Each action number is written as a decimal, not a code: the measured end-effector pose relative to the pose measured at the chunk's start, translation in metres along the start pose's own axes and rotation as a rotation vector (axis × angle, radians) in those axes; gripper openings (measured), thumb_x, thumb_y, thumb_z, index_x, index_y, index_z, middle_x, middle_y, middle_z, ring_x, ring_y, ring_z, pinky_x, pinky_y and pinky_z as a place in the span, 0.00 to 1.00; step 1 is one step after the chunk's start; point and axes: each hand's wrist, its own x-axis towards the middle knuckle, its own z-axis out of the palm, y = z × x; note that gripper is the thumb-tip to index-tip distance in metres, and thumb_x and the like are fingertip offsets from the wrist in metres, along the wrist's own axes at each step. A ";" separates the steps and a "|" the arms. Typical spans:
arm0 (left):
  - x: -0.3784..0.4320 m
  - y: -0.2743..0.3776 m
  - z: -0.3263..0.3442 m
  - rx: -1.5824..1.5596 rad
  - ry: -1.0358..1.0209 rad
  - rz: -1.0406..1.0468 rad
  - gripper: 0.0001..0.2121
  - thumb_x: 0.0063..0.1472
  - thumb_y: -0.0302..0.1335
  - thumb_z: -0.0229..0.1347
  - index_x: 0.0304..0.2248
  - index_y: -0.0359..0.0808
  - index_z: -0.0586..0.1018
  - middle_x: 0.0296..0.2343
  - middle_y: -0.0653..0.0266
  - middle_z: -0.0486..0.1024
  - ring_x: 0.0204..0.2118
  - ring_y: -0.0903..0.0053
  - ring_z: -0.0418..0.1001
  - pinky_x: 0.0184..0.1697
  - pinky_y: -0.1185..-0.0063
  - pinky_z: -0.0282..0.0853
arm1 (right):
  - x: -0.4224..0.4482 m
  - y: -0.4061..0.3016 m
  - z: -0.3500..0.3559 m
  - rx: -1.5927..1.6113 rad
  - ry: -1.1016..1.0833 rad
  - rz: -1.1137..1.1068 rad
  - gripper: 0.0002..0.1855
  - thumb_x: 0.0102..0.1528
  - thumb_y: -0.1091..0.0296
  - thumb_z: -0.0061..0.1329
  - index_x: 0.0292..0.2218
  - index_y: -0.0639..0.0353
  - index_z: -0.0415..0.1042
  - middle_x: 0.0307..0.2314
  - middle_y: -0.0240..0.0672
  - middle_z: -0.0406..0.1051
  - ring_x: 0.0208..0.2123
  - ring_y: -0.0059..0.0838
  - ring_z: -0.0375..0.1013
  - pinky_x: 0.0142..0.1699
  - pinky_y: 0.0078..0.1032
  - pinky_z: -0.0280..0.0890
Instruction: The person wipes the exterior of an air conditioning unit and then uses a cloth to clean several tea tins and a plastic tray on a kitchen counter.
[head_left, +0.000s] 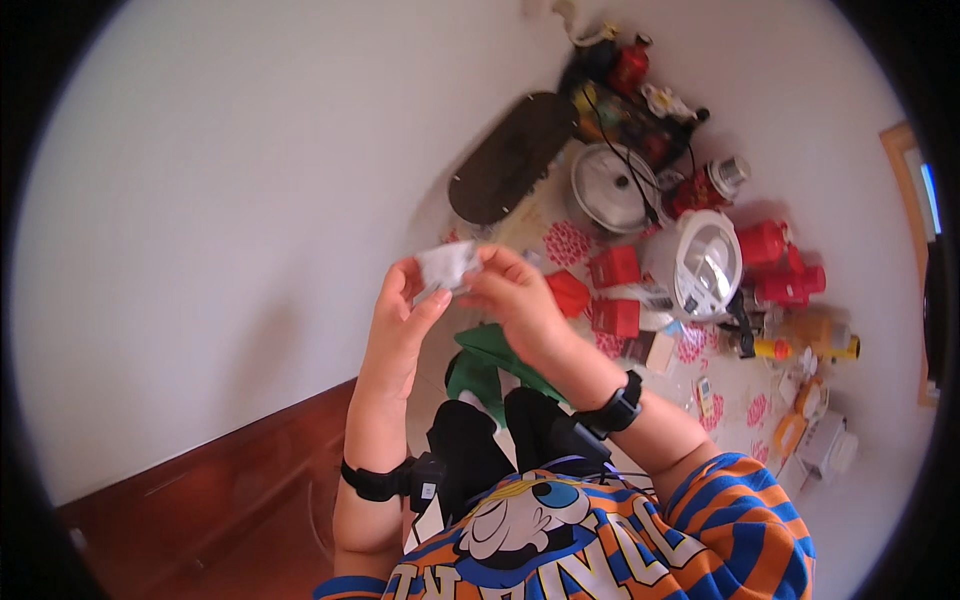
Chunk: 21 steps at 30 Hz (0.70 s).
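Observation:
Raised in front of the pale wall is a small white and grey packet (448, 266), perhaps plastic or paper, slightly blurred. My left hand (409, 300) pinches its left and lower edge between thumb and fingers. On the packet's right edge are the thumb and fingers of my right hand (514, 289). Both hands are close together with the packet between them. A piece of green cloth (480, 375) lies below the hands, near my knees.
A flower-patterned table (694, 382) at right bears a white rice cooker (697, 266), a lidded metal pot (615, 187), red boxes (615, 266), bottles and a remote control (705, 397). A dark skateboard (514, 157) leans beside the wall. Reddish wooden furniture (225, 480) stands lower left.

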 end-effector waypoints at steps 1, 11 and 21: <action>0.000 -0.020 -0.003 -0.003 -0.021 -0.016 0.17 0.51 0.25 0.54 0.41 0.32 0.67 0.38 0.63 0.67 0.43 0.80 0.63 0.47 0.79 0.58 | -0.006 0.016 -0.010 -0.005 -0.003 0.034 0.07 0.51 0.74 0.45 0.35 0.58 0.66 0.30 0.26 0.69 0.33 0.17 0.67 0.38 0.19 0.64; -0.009 -0.144 -0.080 0.545 -0.042 0.096 0.03 0.52 0.21 0.48 0.28 0.37 0.68 0.23 0.73 0.63 0.27 0.88 0.61 0.32 0.86 0.59 | -0.118 0.087 -0.258 -0.679 0.522 0.193 0.06 0.51 0.70 0.48 0.31 0.61 0.72 0.20 0.28 0.68 0.19 0.17 0.66 0.23 0.16 0.64; -0.164 -0.434 -0.234 0.175 0.236 0.472 0.12 0.57 0.21 0.49 0.42 0.30 0.68 0.34 0.66 0.70 0.35 0.83 0.68 0.40 0.82 0.63 | -0.360 0.273 -0.404 -0.514 1.026 -0.754 0.13 0.54 0.63 0.47 0.20 0.58 0.67 0.06 0.19 0.52 0.06 0.10 0.45 0.12 0.15 0.38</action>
